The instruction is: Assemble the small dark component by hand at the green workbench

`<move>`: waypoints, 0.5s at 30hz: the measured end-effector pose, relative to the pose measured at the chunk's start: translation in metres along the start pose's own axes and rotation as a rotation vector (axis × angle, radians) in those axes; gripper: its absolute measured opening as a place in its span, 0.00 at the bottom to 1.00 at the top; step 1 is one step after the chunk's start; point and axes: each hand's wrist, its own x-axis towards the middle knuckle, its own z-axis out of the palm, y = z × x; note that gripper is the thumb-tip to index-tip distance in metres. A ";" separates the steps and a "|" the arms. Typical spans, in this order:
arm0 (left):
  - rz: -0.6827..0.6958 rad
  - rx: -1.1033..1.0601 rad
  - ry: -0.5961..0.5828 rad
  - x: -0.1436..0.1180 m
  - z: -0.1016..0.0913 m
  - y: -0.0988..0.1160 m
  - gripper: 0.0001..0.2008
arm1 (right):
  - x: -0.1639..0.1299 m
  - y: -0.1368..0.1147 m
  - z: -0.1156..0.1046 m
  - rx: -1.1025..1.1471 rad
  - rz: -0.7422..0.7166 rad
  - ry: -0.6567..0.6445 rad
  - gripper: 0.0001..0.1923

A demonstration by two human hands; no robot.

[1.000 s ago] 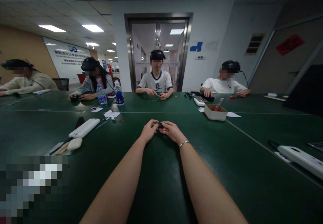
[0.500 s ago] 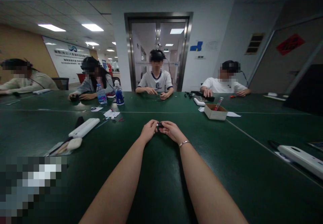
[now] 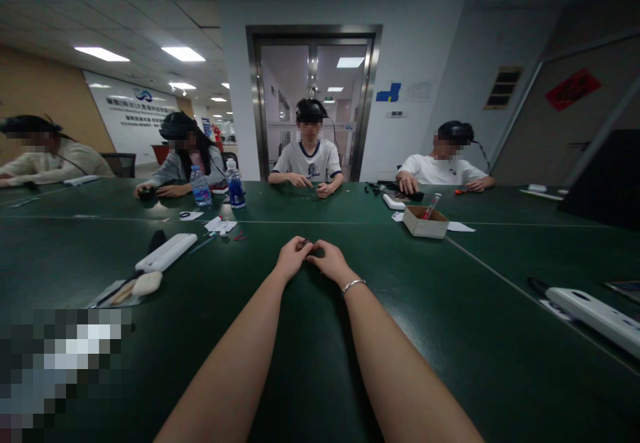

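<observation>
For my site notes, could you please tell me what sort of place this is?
Probably an office meeting area: a large green table, a wall sign with a logo, and glass double doors.

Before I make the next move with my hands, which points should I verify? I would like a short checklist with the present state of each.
1. Left hand has the small dark item at its fingertips: ok.
2. Right hand also grips it: cannot tell; the fingers hide the contact.
3. Whole item visible: not ok, mostly covered.
4. Open box apart from both hands: ok, farther off to the right.
5. Blue-labelled bottle upright: ok.
</observation>
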 end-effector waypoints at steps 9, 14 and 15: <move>-0.152 0.021 -0.039 -0.012 -0.002 0.012 0.05 | -0.033 -0.021 0.008 -0.581 -0.104 0.019 0.12; -0.314 -0.252 -0.178 -0.054 -0.027 0.031 0.06 | -0.084 -0.030 -0.015 -0.556 -0.210 -0.110 0.14; -0.346 -0.267 -0.206 -0.068 -0.038 0.038 0.08 | -0.098 -0.033 -0.024 -0.523 -0.225 -0.149 0.14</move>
